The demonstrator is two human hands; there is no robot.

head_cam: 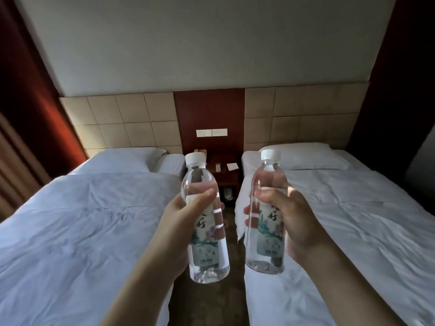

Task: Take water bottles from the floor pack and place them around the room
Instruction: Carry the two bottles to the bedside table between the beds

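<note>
left hand (186, 222) grips one water bottle (204, 222), right hand (289, 222) grips the other bottle (264, 215), both upright between the beds; best carried level, then stood on the nightstand (226, 175) ahead.

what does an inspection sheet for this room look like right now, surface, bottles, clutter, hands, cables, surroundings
surface: dark nightstand stands between the two beds, at the far end of the aisle.
job's things: left bottle and right bottle, both upright, white caps on, clear, labelled; floor pack not in view.
clutter: white card and a small pale object lie on the nightstand; slippers sit underneath.
hands: left hand grips the left bottle; right hand grips the right bottle.
cables: nothing seen.
surroundings: left bed and right bed with white sheets, tiled headboard, wall switches, red curtain.
</note>
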